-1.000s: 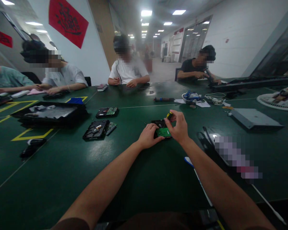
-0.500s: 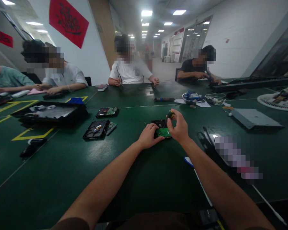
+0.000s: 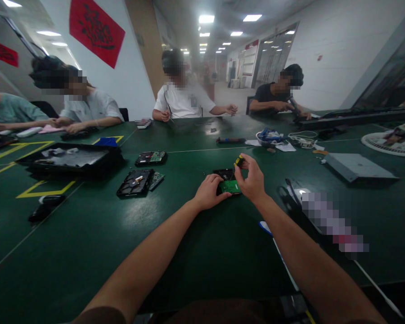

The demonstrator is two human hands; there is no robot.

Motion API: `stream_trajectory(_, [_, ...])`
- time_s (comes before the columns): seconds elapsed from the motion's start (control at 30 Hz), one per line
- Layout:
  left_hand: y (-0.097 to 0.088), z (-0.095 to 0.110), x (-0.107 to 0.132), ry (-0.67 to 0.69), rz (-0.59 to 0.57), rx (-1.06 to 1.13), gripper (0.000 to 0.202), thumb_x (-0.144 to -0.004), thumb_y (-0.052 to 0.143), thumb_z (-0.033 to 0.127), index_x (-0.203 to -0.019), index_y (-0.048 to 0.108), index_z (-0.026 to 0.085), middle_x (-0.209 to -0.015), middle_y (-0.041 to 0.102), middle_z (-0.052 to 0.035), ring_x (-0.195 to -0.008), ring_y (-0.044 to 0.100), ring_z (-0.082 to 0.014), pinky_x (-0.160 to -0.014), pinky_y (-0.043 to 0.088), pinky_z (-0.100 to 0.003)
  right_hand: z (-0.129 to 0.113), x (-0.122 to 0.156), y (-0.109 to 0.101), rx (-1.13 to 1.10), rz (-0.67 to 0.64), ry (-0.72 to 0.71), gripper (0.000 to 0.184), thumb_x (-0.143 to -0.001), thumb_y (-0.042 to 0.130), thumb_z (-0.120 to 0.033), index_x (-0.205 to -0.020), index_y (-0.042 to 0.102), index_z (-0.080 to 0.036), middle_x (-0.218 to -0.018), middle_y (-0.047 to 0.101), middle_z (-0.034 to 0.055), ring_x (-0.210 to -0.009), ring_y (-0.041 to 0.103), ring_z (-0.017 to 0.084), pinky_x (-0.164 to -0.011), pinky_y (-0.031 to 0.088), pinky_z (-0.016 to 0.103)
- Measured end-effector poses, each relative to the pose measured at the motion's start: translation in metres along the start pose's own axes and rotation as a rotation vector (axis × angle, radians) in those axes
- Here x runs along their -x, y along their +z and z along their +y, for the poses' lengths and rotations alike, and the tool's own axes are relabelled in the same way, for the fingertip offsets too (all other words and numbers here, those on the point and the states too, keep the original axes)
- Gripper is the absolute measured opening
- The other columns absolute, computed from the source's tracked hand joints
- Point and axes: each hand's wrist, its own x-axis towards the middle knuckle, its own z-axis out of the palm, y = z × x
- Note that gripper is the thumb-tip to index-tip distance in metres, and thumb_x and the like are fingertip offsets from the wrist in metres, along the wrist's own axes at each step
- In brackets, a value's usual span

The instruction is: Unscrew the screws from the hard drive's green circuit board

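A hard drive with a green circuit board point(image 3: 230, 186) lies on the table in front of me. My left hand point(image 3: 209, 191) grips its near left side, thumb along the front edge and fingers on the left. Between the fingertips of my right hand point(image 3: 251, 176) is a screwdriver point(image 3: 238, 160) with a short yellow and black handle, held upright over the drive. Its shaft points down at the board, but the tip is too small to make out. Left of my hands lie another hard drive point(image 3: 151, 157), a black drive casing point(image 3: 135, 183) and a loose circuit board point(image 3: 156, 181).
A black tray point(image 3: 103, 155) stands at the left. On the right are a grey metal box point(image 3: 361, 166), a bowl of blue items point(image 3: 272, 137) and a blurred-out object point(image 3: 330, 220) with a white cable. A blue-and-white brush-like tool point(image 3: 280, 252) lies below my right forearm. Several people sit across the table.
The screwdriver handle has turned in my right fingers, showing more yellow. My left hand and the hard drive stay put. The person opposite has moved one hand to my right.
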Motion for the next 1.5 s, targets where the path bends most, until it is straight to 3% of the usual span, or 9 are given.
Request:
stream_trajectory(0.17, [-0.002, 0.001, 0.0, 0.0, -0.006, 0.007, 0.057, -0.082, 0.072, 0.058, -0.123, 0.06, 0.021, -0.126, 0.059, -0.0135, -0.122, 0.054, -0.0324, -0.106, 0.047, -0.053, -0.003, -0.002, -0.004, 0.046, -0.016, -0.029, 0.046, -0.094, 0.061, -0.028, -0.139, 0.05, -0.028, -0.118, 0.061, 0.0106, -0.099, 0.064, 0.027, -0.086, 0.06, 0.049])
stream_trajectory(0.37, [-0.003, 0.001, 0.0, 0.001, -0.007, 0.008, 0.058, -0.082, 0.071, 0.06, -0.123, 0.059, 0.02, -0.126, 0.058, -0.0141, -0.122, 0.054, -0.0325, -0.106, 0.048, -0.052, -0.001, -0.002, -0.001, 0.027, 0.007, -0.032, 0.048, -0.096, 0.055, -0.025, -0.143, 0.046, -0.025, -0.127, 0.061, 0.0136, -0.104, 0.066, 0.028, -0.089, 0.06, 0.05])
stream_trajectory(0.57, [-0.003, 0.001, 0.0, 0.002, -0.006, 0.007, 0.058, -0.082, 0.072, 0.058, -0.124, 0.059, 0.02, -0.127, 0.058, -0.014, -0.123, 0.054, -0.0327, -0.106, 0.048, -0.053, -0.005, -0.003, -0.005, 0.051, -0.006, -0.012, 0.044, -0.095, 0.061, -0.031, -0.138, 0.051, -0.027, -0.121, 0.061, 0.0117, -0.101, 0.064, 0.027, -0.084, 0.061, 0.049])
stream_trajectory(0.73, [-0.002, 0.0, 0.0, 0.001, -0.003, 0.002, 0.059, -0.082, 0.071, 0.06, -0.124, 0.059, 0.02, -0.126, 0.058, -0.0141, -0.122, 0.053, -0.032, -0.107, 0.047, -0.051, -0.003, -0.003, -0.004, 0.06, 0.011, -0.04, 0.042, -0.097, 0.054, -0.027, -0.139, 0.051, -0.026, -0.126, 0.062, 0.0125, -0.11, 0.064, 0.028, -0.092, 0.058, 0.05])
stream_trajectory(0.93, [-0.001, 0.0, 0.0, -0.013, -0.004, 0.009, 0.058, -0.081, 0.072, 0.059, -0.123, 0.059, 0.021, -0.127, 0.058, -0.0133, -0.123, 0.053, -0.0323, -0.107, 0.047, -0.053, -0.002, -0.007, -0.005, 0.072, 0.019, -0.032, 0.039, -0.098, 0.055, -0.03, -0.136, 0.053, -0.025, -0.123, 0.065, 0.0123, -0.103, 0.067, 0.028, -0.088, 0.058, 0.048])
stream_trajectory(1.07, [-0.002, 0.001, 0.0, -0.008, -0.002, 0.004, 0.058, -0.081, 0.072, 0.06, -0.122, 0.06, 0.021, -0.125, 0.058, -0.0129, -0.122, 0.054, -0.0324, -0.107, 0.046, -0.053, -0.01, -0.018, -0.011, 0.083, -0.058, -0.055, 0.037, -0.096, 0.058, -0.031, -0.132, 0.058, -0.026, -0.114, 0.067, 0.0101, -0.099, 0.065, 0.027, -0.088, 0.057, 0.047])
stream_trajectory(1.23, [-0.001, -0.001, 0.0, -0.006, 0.01, 0.01, 0.059, -0.08, 0.072, 0.061, -0.122, 0.06, 0.021, -0.124, 0.059, -0.0128, -0.122, 0.054, -0.0323, -0.107, 0.047, -0.052, -0.025, -0.032, -0.013, 0.113, -0.113, -0.047, 0.028, -0.098, 0.057, -0.033, -0.123, 0.065, -0.024, -0.106, 0.069, 0.0089, -0.088, 0.065, 0.024, -0.085, 0.055, 0.043])
stream_trajectory(1.37, [-0.001, -0.001, 0.0, -0.01, 0.01, 0.021, 0.06, -0.08, 0.072, 0.062, -0.122, 0.06, 0.021, -0.125, 0.059, -0.0132, -0.122, 0.053, -0.0323, -0.106, 0.047, -0.052, -0.033, -0.042, -0.014, 0.093, -0.099, -0.053, 0.02, -0.101, 0.05, -0.032, -0.106, 0.068, -0.023, -0.105, 0.072, 0.0087, -0.099, 0.066, 0.025, -0.09, 0.052, 0.041])
stream_trajectory(1.5, [-0.003, 0.0, 0.0, -0.016, 0.002, 0.02, 0.058, -0.08, 0.072, 0.062, -0.121, 0.06, 0.021, -0.125, 0.059, -0.0128, -0.121, 0.054, -0.0322, -0.105, 0.047, -0.052, -0.034, -0.054, -0.017, 0.132, -0.159, 0.0, 0.018, -0.098, 0.054, -0.032, -0.091, 0.066, -0.022, -0.085, 0.071, 0.0051, -0.077, 0.066, 0.022, -0.075, 0.051, 0.036])
